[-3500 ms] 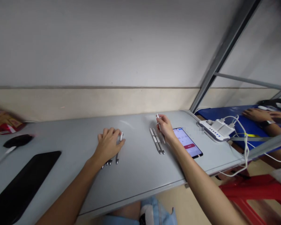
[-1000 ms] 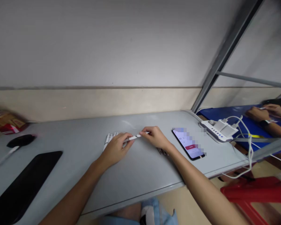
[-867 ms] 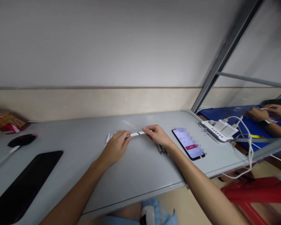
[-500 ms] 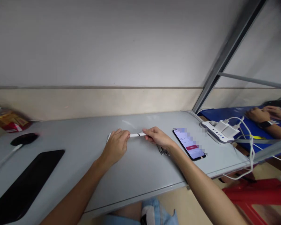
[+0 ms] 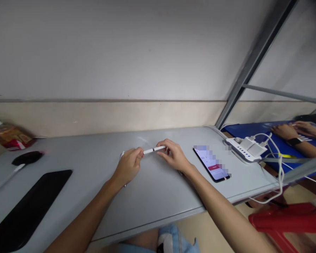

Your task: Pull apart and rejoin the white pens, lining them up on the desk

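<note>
The bench (image 5: 152,196) runs along the wall, its near edge toward the person's lap. On its left part a flat black slab (image 5: 34,207) slants toward the near edge. By the far left corner sits a jar-like container (image 5: 10,136) with a pale cap; whether its gold and red are label or contents cannot be told. Toward the right end a phone (image 5: 212,165) lies face up, probably so its lit screen reads easily. At the right edge, a power strip (image 5: 238,148) carries white chargers (image 5: 247,142) in its sockets, likely there so cables can hang over. The left hand (image 5: 128,164) and right hand (image 5: 176,157) face each other over the bench's middle. A black oval piece (image 5: 27,158) lies near the left end. Smallest, a white pen (image 5: 149,151) spans the hands: the left grip pinches one end, seemingly to steady it; the right fingers meet the other, but whether they pinch cannot be told.
</note>
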Tool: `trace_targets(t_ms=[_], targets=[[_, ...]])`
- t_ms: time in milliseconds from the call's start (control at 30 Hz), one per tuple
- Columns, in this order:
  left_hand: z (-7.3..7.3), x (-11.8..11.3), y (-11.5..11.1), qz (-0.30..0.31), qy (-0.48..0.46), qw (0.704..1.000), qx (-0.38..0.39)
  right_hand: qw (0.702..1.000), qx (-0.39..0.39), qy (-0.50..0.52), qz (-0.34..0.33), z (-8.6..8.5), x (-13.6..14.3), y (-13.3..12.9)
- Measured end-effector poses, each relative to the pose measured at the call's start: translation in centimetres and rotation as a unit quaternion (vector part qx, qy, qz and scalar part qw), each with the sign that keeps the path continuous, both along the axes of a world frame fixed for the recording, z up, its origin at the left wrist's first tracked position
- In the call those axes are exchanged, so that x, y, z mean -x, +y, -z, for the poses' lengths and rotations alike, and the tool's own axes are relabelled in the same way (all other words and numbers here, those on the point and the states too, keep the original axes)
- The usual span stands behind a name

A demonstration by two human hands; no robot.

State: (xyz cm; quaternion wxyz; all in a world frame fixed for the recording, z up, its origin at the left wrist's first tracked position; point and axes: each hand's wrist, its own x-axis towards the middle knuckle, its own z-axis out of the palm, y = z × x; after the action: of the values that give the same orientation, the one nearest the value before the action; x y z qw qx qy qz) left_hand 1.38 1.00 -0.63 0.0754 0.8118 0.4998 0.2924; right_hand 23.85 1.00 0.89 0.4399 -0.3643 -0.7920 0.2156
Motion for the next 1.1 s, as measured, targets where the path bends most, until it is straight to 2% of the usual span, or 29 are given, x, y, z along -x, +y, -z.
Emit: trace_targets(t_ms=[133, 300, 467, 567, 633, 733, 933, 1033, 1100], targets=[[-0.06, -0.05, -0.16, -0.005, 0.027, 1.000, -0.010, 0.995, 0.089, -0.006, 0.033, 0.31, -0.10, 0.33], [-0.35, -0.12, -0.42, -0.009, 0.052, 0.999, -0.011, 0.996, 0.074, 0.045, 0.018, 0.51, -0.42, 0.69], [-0.41, -0.18, -0.45, 0.000, 0.070, 0.997, -0.022, 0.993, 0.120, 0.000, 0.017, 0.81, -0.58, 0.92], [-0.37, -0.22, -0.50, 0.003, 0.076, 0.997, -0.011, 0.994, 0.103, 0.044, 0.016, 0.81, -0.57, 1.01], [-0.32, -0.23, -0.52, 0.002, 0.069, 0.998, -0.010, 0.990, 0.127, 0.055, 0.021, 0.73, -0.63, 1.02], [-0.20, -0.21, -0.45, 0.008, 0.063, 0.998, -0.009, 0.984, 0.177, 0.016, 0.015, 0.56, -0.83, 0.99], [-0.08, -0.23, -0.26, 0.012, 0.070, 0.997, 0.007, 0.988, 0.142, 0.055, -0.002, 0.39, -0.87, 1.05], [-0.16, -0.29, -0.30, 0.021, 0.066, 0.998, 0.005, 0.989, 0.150, 0.005, 0.005, 0.51, -0.69, 0.99], [-0.17, -0.28, -0.30, 0.023, 0.074, 0.997, 0.000, 0.991, 0.128, -0.024, 0.011, 0.63, -0.62, 0.95]])
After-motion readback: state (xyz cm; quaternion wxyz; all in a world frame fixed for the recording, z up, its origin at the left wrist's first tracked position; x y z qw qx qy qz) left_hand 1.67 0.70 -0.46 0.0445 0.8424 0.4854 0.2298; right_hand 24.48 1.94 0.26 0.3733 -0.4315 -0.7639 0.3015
